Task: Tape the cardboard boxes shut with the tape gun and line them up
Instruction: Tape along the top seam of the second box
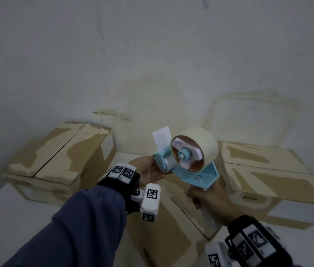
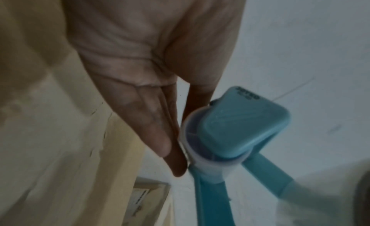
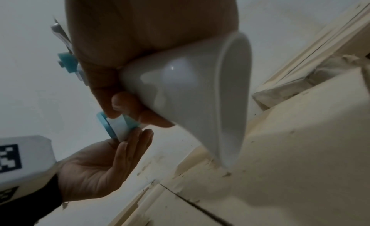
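Observation:
My right hand grips the white handle of a light-blue tape gun and holds it up in the air. The gun carries a cream tape roll, and a short tape end sticks up at its front. My left hand is palm up, its straight fingers touching the front roller. Three cardboard boxes lie below: one at the left, one under my hands, one at the right. Their flaps are down, with torn, peeled patches on top.
The boxes sit on a white surface against a grey-white stained wall. The left box stands apart from the middle one. The right box lies close behind the middle box.

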`<state>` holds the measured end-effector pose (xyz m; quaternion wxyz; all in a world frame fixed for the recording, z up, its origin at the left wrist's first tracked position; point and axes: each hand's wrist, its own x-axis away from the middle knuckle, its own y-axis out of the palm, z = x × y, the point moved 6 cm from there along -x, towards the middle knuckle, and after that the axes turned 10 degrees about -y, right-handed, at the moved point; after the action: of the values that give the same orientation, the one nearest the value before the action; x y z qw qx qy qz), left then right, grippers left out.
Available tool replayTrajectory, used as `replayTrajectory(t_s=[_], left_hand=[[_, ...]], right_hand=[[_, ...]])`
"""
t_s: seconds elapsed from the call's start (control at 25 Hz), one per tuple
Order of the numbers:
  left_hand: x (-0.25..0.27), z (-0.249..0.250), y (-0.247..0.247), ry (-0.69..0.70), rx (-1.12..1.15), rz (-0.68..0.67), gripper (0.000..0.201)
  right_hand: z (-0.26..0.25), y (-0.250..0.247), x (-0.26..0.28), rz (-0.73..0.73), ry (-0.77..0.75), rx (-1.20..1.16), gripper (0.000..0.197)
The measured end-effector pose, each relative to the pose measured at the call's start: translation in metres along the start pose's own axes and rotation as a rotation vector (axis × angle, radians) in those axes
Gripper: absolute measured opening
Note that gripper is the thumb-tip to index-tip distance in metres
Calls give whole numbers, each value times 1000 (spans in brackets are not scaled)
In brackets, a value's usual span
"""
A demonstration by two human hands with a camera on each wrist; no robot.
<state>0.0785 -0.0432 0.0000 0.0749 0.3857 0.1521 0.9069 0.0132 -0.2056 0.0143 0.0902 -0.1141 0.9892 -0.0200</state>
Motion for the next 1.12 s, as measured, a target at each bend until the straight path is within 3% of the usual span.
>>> replayTrajectory(t_s=[0.4,0.52,0.76,0.88,1.0,1.12], left_hand=[[-37,53,-40,47,-294,156,15],[-42,71,-57,89,-375,206,10],[-45,85,-90,133,-592,273,10],[-49,87,-106,156,-598,304,20],[-56,79,-110,137,-641,337,27],[-65,80,-110,100,-772,346,29]], right_hand=[[3,28,-24,15,122,95,24],[11,30,-24,42,198,26,9],[28,26,-28,100,339,82,12],[37,27,-28,84,383,152,24],[41,31,-32,58,386,249,12],[41,33,-38,10,376,344,23]])
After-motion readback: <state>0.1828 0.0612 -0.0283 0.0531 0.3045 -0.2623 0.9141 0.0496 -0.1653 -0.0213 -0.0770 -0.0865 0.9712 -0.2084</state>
